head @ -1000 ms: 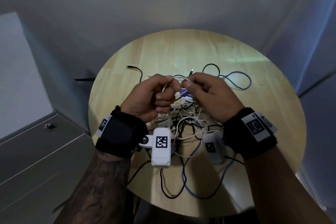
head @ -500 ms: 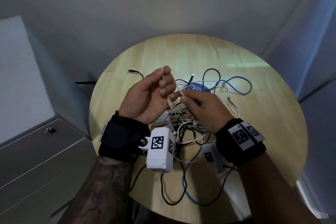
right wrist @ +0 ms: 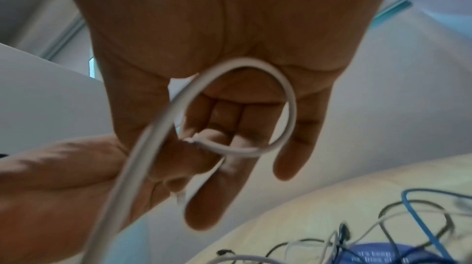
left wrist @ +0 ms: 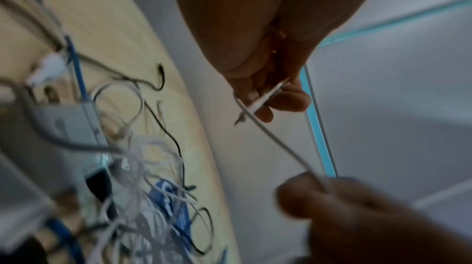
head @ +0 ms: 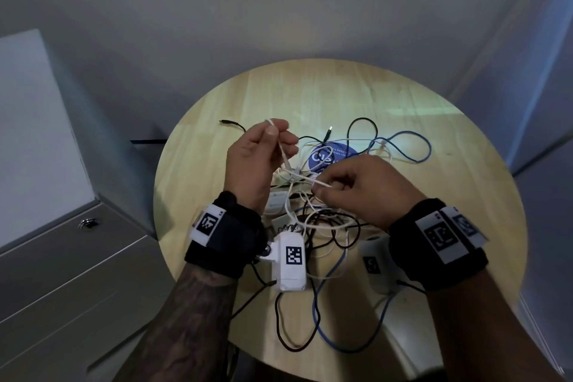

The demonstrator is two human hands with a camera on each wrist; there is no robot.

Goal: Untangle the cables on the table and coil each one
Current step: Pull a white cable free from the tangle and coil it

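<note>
Early in the job, by the look of it: no finished coil anywhere on the round wooden table (head: 465, 226), and most of the work still ahead

Left hand (head: 257, 161) raised over the left part of the heap, thumb and fingertips pinching the end of a thin white cable (head: 283, 158) near its plug. Right hand (head: 369, 192) lower and to the right, thumb and forefinger pinching the same white cable further along, with a loop of it curving across the palm (right wrist: 288, 107); other fingers loosely bent. Short stretch running taut between the two hands, both lifted clear of the tabletop

Below and between the wrists, the tangle (head: 313, 226) of white, black and blue leads, still knotted together at mid-table. Blue cable (head: 412, 149) looping out to the far right, another blue run trailing toward the near edge beside a black loop (head: 294, 347). Black plug end (head: 228, 122) lying apart at the far left. Round blue sticker (head: 328, 158) under the far strands

Judged so: one white lead being drawn free and perhaps started into its first turn; separating the rest and coiling every one still to do
</note>
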